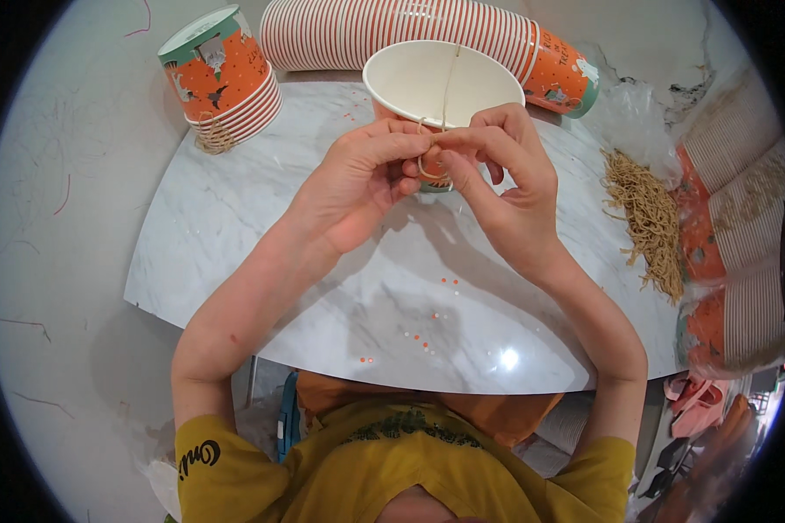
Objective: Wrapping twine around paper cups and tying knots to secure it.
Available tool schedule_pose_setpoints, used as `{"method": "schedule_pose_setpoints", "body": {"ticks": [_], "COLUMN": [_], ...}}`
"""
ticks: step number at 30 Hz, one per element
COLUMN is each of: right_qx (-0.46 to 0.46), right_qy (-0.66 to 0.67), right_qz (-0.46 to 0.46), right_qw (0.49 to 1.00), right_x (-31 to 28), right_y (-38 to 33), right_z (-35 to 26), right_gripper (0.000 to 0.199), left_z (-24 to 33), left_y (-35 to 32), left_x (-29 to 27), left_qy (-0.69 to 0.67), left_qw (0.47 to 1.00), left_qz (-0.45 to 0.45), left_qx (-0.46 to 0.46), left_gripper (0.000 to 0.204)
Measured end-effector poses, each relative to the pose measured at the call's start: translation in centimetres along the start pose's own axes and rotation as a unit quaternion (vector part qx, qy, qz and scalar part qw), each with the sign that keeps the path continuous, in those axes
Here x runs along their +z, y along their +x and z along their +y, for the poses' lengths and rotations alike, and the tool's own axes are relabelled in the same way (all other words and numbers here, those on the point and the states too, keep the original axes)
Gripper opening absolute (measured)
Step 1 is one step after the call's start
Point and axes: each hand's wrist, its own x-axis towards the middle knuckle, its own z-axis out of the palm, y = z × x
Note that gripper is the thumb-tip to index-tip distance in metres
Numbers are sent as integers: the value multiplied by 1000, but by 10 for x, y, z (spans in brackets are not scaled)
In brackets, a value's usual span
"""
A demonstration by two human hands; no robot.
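Observation:
A paper bucket (401,71), orange outside and white inside, stands on the table with its mouth tilted toward me. One length of tan twine (446,91) runs over its far rim, across the mouth and down to my fingers. My left hand (358,174) is closed, thumb and fingers pinching the twine in front of the bucket's near side. Close against it, my right hand (516,174) pinches the same twine between thumb and index finger, where a small loop hangs. The fingertips partly hide the loop and the bucket's printed front.
A long stack of nested buckets (392,35) lies along the table's back edge. An upside-down stack (214,74) stands at the far left. Cut twine (645,218) is heaped at the right, beside clear plastic (641,131) and wrapped bucket stacks (750,231). Paper dots (423,340) dot the marbled tabletop (471,261).

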Motion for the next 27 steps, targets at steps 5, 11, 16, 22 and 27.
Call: {"method": "schedule_pose_setpoints", "body": {"ticks": [5, 11, 16, 22, 27], "right_qx": [11, 33, -31, -134, -216], "right_qy": [4, -13, -56, -151, -182], "right_qz": [28, 32, 24, -18, -19], "right_qw": [1000, 999, 998, 979, 959], "right_x": [7, 8, 12, 16, 19], "right_y": [-3, -5, 6, 22, 21], "right_z": [0, -4, 3, 8, 13], "right_gripper": [15, 15, 10, 12, 15], "left_z": [1, 2, 4, 8, 10], "left_y": [-2, -7, -11, -13, -12], "left_x": [1, 7, 13, 9, 9], "left_qy": [33, 52, 85, 58, 19], "left_qw": [999, 998, 994, 996, 998], "left_qz": [5, 2, 62, 68, 65], "left_qx": [1, 20, 43, 22, -12], "left_gripper": [7, 6, 7, 9, 9]}}
